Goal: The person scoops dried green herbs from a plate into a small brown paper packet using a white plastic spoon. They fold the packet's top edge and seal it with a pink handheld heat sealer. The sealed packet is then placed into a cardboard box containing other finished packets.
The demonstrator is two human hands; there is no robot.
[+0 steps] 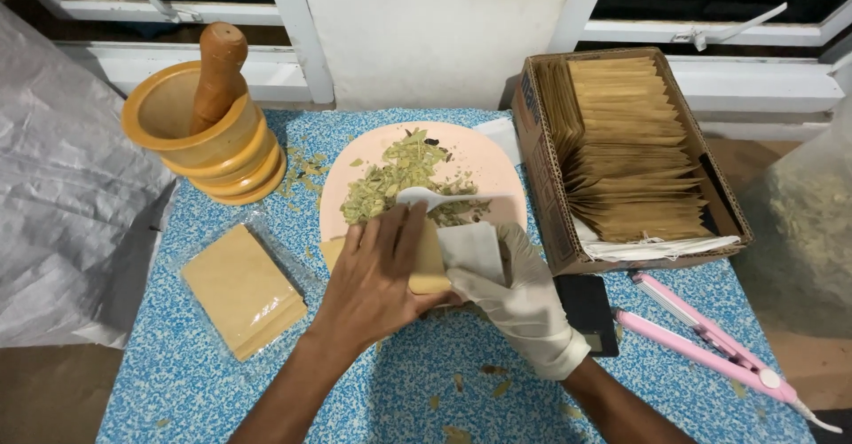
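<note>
Under hands (444, 271) — pouch (429, 262), spoon (426, 197) half-hidden

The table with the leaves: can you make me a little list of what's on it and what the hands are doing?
Left hand: bare, holding a small tan paper bag
Right hand: white glove, holding a white scoop at the bag's mouth
Plate: pink, with crushed dried green leaves
Far left: wooden mortar with pestle standing in it
Left: packet of tan bags
Right: cardboard box filled with tan bags
Near right: pink hair-iron-style tool, small black device
</note>
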